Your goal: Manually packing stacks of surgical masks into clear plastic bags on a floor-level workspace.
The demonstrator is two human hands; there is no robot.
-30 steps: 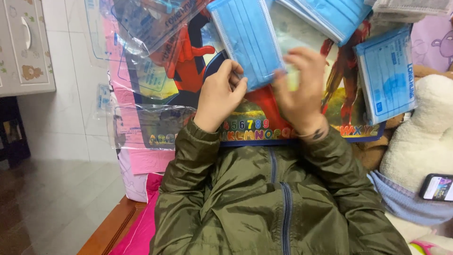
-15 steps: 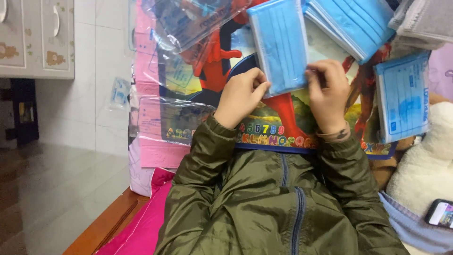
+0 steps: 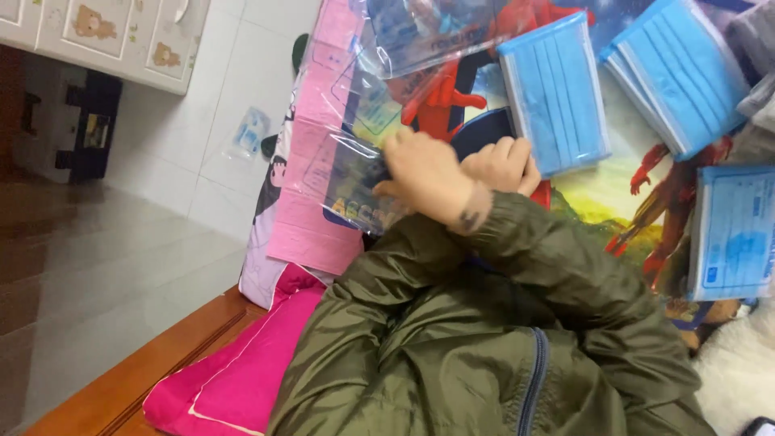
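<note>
Both hands point(image 3: 452, 173) rest on the board point(image 3: 597, 186), mask stack point(image 3: 555, 93) just right, cushion point(image 3: 242, 363) below left.

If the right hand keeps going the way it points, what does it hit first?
Likely the clear plastic bag lying just ahead of the right hand; its fingertips already seem to touch it, though depth is unclear.

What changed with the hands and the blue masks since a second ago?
Both hands left the mask stack: the right hand crossed leftward to the clear bag, and the left hand now rests curled below the stack. The other masks stayed put.
</note>
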